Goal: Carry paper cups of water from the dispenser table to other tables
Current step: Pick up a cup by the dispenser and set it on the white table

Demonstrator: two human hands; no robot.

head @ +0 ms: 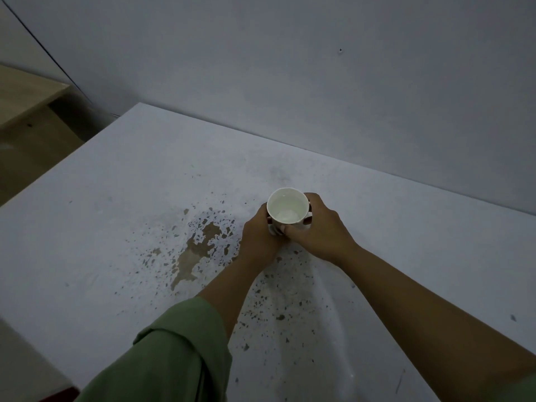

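A white paper cup (287, 206) holding water stands upright near the middle of a white table (116, 198), a little toward the wall. Both hands wrap its sides. My left hand (258, 236) grips it from the left and near side. My right hand (316, 227) grips it from the right, fingers curled round the far side and thumb across the front. The cup's lower part is hidden by the hands, so I cannot tell whether its base touches the table.
The tabletop has a worn patch of chipped paint (197, 250) left of the hands. A plain wall (319, 68) runs along the far edge. A wooden table (26, 94) stands at the far left, across a gap of floor.
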